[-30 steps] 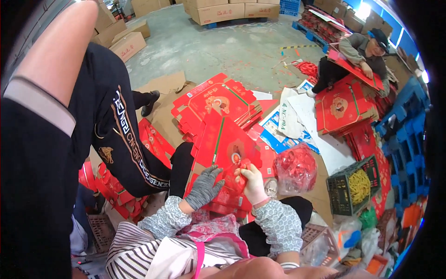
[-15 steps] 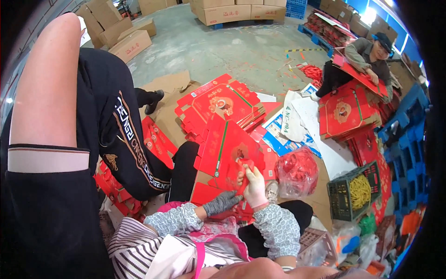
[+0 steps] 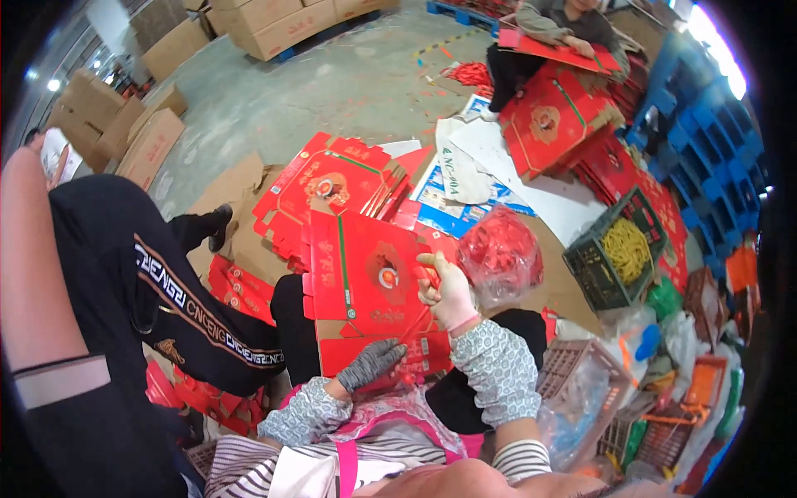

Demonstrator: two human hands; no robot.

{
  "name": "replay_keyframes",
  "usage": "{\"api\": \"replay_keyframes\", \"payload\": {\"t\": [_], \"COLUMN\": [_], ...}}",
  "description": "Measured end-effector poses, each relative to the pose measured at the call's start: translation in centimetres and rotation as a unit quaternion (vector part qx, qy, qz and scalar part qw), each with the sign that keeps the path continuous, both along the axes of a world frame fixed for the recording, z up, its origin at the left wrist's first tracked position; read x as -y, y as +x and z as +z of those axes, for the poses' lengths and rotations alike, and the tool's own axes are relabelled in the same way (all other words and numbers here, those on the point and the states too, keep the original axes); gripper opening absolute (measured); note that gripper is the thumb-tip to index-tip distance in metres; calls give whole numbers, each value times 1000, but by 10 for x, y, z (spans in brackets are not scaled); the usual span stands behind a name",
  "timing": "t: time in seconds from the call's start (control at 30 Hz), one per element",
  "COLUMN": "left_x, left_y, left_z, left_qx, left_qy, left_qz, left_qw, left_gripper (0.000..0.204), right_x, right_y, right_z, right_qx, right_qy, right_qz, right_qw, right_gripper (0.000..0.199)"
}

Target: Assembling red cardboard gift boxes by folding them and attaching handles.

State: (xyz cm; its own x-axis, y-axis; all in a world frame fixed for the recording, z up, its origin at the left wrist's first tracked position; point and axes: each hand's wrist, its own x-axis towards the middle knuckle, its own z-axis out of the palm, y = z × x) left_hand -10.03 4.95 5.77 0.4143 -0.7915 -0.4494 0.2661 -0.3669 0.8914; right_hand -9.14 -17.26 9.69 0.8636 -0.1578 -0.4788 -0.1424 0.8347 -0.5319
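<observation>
A flat red printed carton [image 3: 357, 257] lies across my lap, its lower flap folded toward me. My left hand [image 3: 371, 365], in a grey glove, is closed at the lower edge of that flap, with a red plastic strap [image 3: 408, 336] at its fingertips. Over the carton's right edge, my right hand [image 3: 448, 295] in a whitish glove has its fingers curled around the strap's upper part, which is mostly hidden. Close beyond the right hand sits a clear plastic bag [image 3: 501, 257] filled with red straps.
Flat red cartons [image 3: 328, 183] are stacked ahead. A green crate [image 3: 598, 270] with yellow cords and a brown crate [image 3: 573, 373] stand at right. Another person's bare arm [image 3: 37, 266] and black-trousered leg [image 3: 183, 274] are close at left. A co-worker [image 3: 556, 37] sits far right with cartons.
The view has swung to the right. My hands have moved apart, the right one upward, and the red strap that was bunched between them is now stretched thin. The carton lies flatter.
</observation>
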Motion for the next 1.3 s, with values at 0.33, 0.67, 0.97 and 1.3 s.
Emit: {"api": "replay_keyframes", "payload": {"t": [0.33, 0.67, 0.97, 1.3], "left_x": [-16, -46, -61, -54], "left_y": [-19, -32, -37, -26], "left_z": [-3, -34, -40, -34], "left_qx": [-36, 117, 207, 185], "left_qy": [59, -46, -12, 139], "left_qz": [-8, -105, -188, -217], "left_qw": [998, 987, 960, 948], "left_gripper": [31, 27, 27, 31], "right_x": [34, 54, 64, 65], "right_y": [-13, -26, -27, -40], "right_z": [9, 6, 18, 39], "right_qx": [67, 69, 54, 30], "right_qy": [-27, -91, -98, -192], "right_qz": [-62, -169, -181, -92], "right_qw": [995, 979, 977, 977], "right_gripper": [38, 38, 30, 28]}}
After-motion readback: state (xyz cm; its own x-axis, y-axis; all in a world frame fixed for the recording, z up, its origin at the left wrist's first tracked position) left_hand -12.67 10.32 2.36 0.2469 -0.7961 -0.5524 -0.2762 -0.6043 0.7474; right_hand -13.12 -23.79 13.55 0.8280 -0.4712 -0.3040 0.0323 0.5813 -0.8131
